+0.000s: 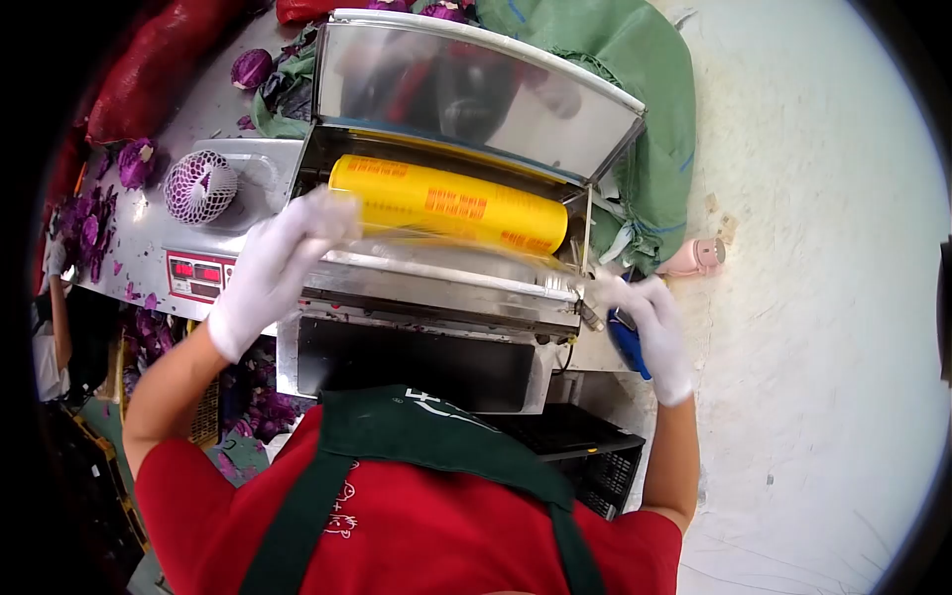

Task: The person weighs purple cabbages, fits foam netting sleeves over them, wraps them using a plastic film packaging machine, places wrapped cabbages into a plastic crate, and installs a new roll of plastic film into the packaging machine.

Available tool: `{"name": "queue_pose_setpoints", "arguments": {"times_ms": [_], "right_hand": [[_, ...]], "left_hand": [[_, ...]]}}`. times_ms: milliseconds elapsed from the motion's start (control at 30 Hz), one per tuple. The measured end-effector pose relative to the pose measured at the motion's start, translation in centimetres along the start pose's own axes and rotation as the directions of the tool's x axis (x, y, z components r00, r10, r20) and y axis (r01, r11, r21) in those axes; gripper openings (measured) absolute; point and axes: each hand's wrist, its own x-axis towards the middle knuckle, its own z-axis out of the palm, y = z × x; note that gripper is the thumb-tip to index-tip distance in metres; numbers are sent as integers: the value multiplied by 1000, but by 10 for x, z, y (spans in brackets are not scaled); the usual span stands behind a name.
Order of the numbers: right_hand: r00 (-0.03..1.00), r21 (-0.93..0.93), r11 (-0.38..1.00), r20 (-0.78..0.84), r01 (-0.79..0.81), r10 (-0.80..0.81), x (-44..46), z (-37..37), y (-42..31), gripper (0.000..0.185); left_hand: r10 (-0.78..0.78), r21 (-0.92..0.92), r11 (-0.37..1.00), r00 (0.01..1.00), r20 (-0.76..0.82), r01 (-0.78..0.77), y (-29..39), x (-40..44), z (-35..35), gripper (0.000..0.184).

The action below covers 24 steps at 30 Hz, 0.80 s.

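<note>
at the right edge of the wrapper (412, 362), the right hand (652, 325) blurred, its fingers beyond telling; at the left edge, the left hand (281, 250) pinched clear film (466, 252). the film, along the near side of the yellow roll (446, 202), was presumably light, clingy, easily torn, best gripped by its corners. the wrapper held the roll; leftward, a foam net (200, 185) enclosed purple cabbage (210, 184).

Lighting: bright, fairly even, the broad white wall (813, 327) beside you palest. Reflections: hazy, in the shiny silver metal lid (456, 94) before you. Blur: your white-gloved left hand (270, 268) and white-gloved right hand (654, 325), fingers smeared. Distortion: wide-angle bowing, black corners.
</note>
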Motion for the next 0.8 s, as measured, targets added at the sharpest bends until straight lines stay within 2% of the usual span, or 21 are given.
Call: {"name": "queue_pose_setpoints", "arguments": {"times_ms": [67, 100, 133, 167, 200, 233, 267, 300, 333, 367, 433, 500, 533, 567, 633, 667, 700, 767, 800], "right_hand": [[993, 455, 890, -114, 34, 20, -40, 3, -5, 11], [990, 466, 879, -134, 102, -44, -60, 0, -5, 14], [989, 496, 866, -84, -64, 121, -84, -6, -31, 17], [977, 643, 740, -185, 200, -104, -99, 5, -24, 17], [975, 775, 594, -136, 215, -175, -114, 10, -23, 17], [961, 880, 427, -104, 208, -255, -125, 15, -21, 16], [960, 901, 418, 5, 117, -280, -133, 19, -15, 15], [945, 911, 412, 112, 27, -308, -140, 24, -10, 14], [968, 896, 411, 227, -165, -106, -151, 30, -21, 15], [929, 887, 324, 366, -328, -63, -153, 40, -15, 15], [861, 761, 429, 501, -486, 87, -152, 68, 4, 21], [781, 726, 313, 616, -612, 98, -152, 98, 32, 20], [741, 703, 260, 666, -662, 83, -153, 113, 51, 18], [706, 659, 287, 701, -695, 102, -150, 125, 64, 17], [718, 622, 379, 666, -685, 205, -147, 156, 83, 18], [746, 576, 496, 609, -650, 269, -145, 171, 90, 17], [743, 569, 506, 620, -648, 254, -144, 186, 100, 17], [730, 418, 647, 596, -638, 334, -142, 206, 109, 17], [646, 325, 650, 683, -687, 341, -141, 207, 107, 17]], "left_hand": [[-216, -159, 964, 976, -2, 213, 32, -35, -20, 10], [-310, -257, 916, 950, 28, 307, 47, -50, -27, 14], [-312, -498, 812, 947, 70, 304, 61, -62, -29, 18], [-307, -704, 647, 945, 110, 292, 75, -71, -30, 22], [-308, -812, 493, 936, 173, 313, 91, -74, -28, 30], [-391, -827, 380, 882, 263, 415, 108, -76, -29, 34], [-367, -821, 320, 861, 352, 473, 110, -84, -27, 35], [-338, -808, 262, 834, 436, 528, 109, -94, -24, 35], [-365, -790, 167, 782, 506, 590, 113, -102, -20, 35], [-363, -791, 50, 749, 554, 609, 109, -113, -11, 33], [-416, -696, -120, 601, 683, 708, 102, -133, 7, 31], [-406, -606, -120, 518, 753, 787, 87, -150, 31, 31], [-477, -567, -170, 436, 763, 806, 72, -169, 48, 31], [-493, -519, -73, 422, 761, 851, 54, -187, 63, 30], [-614, -534, -125, 358, 704, 836, 27, -214, 91, 28], [-650, -519, -84, 348, 675, 851, 18, -220, 99, 26], [-684, -502, -46, 339, 646, 863, 14, -220, 103, 24], [-685, -513, 9, 379, 622, 858, 10, -220, 109, 23], [-702, -511, 1, 364, 612, 860, 5, -229, 114, 22]]}}
